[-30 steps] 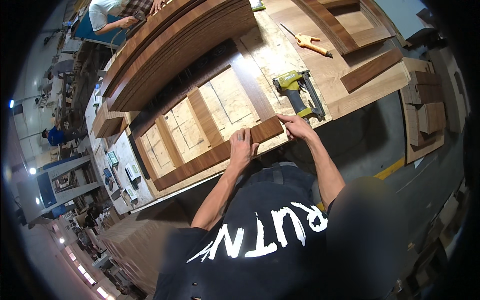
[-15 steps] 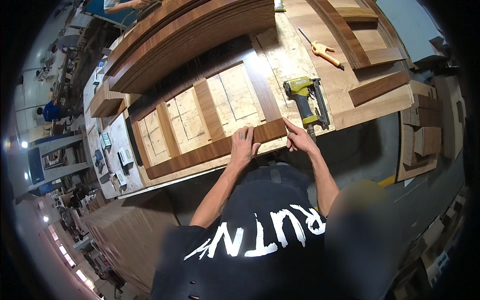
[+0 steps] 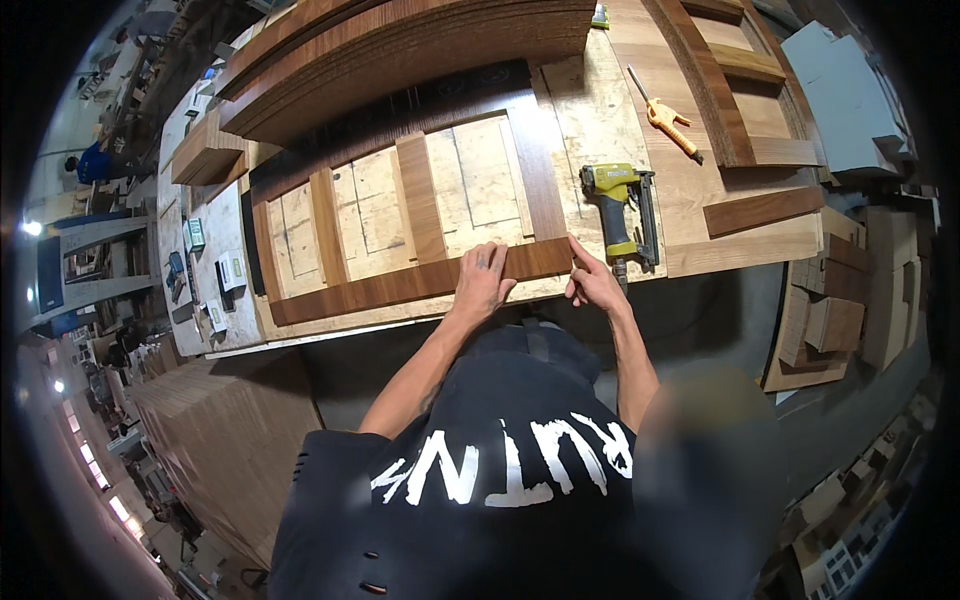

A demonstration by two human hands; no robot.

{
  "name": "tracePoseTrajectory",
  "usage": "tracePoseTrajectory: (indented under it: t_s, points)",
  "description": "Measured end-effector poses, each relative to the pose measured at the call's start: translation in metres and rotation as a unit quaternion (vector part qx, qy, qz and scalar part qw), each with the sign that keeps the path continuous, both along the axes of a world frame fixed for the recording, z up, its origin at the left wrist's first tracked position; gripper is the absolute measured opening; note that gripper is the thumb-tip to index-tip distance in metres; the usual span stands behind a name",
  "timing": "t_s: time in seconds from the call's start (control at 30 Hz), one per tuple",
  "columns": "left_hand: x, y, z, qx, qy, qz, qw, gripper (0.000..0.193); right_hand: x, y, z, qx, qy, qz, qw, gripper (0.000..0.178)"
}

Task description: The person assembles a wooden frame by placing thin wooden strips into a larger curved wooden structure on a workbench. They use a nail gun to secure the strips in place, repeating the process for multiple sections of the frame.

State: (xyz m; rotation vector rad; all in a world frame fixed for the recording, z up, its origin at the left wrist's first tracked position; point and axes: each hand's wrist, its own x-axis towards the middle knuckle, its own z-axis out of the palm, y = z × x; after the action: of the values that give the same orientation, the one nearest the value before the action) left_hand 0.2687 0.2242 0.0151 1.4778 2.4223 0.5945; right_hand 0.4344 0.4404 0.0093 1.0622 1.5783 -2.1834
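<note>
Workshop bench (image 3: 590, 110), pale, scuffed | 1 long brown board (image 3: 390, 286), near side of wooden frame (image 3: 420, 200) | left hand (image 3: 484, 282) spread across it | right hand (image 3: 597, 287) index-first at its right end, pinching or not I can't tell | lopsided push could, I reckon, skew that frame

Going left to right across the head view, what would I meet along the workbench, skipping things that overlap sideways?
Green-and-white box → white box → left hand's fingers → right hand's fingers → orange blow gun → loose wooden strip.
</note>
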Motion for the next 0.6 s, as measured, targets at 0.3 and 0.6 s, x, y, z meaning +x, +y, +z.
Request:
tracePoseTrajectory:
  t_s: [0.3, 0.6]
  points:
    - [-0.002, 0.034, -0.002, 0.016, 0.033, -0.064, 0.997, 0.088, -0.002, 0.001, 0.003, -0.010, 0.002, -0.001, 1.000, 0.078]
    - [-0.001, 0.043, -0.018, -0.038, 0.112, -0.103, 0.988, 0.080, -0.005, 0.006, 0.012, 0.083, -0.013, 0.049, 0.995, 0.070]
